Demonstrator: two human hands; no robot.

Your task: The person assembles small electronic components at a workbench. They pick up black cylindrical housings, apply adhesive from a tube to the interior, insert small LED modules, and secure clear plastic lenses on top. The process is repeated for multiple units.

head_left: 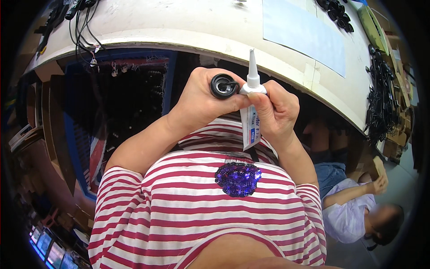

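Note:
My left hand (197, 98) is closed around a black cylindrical part (215, 91), whose round open end faces up and shows a hollow inside with a small dark piece across it. In my right hand (278, 112) is a glue tube (247, 127), white with blue print and a long tapered white nozzle pointing up. The right thumb and fingers pinch it just below the nozzle's base. Both hands meet in front of my chest, by the table's near edge. The left fingertips lie against the tube's neck; whether they also grip it, I cannot tell.
The white table (179, 27) spans the top, with a pale blue sheet (304, 33) on it. Black cables (80, 31) hang over its edge at left. Black parts (336, 15) and a cable bundle (380, 98) lie at right. A blue crate (168, 80) stands below; another person (349, 210) sits at right.

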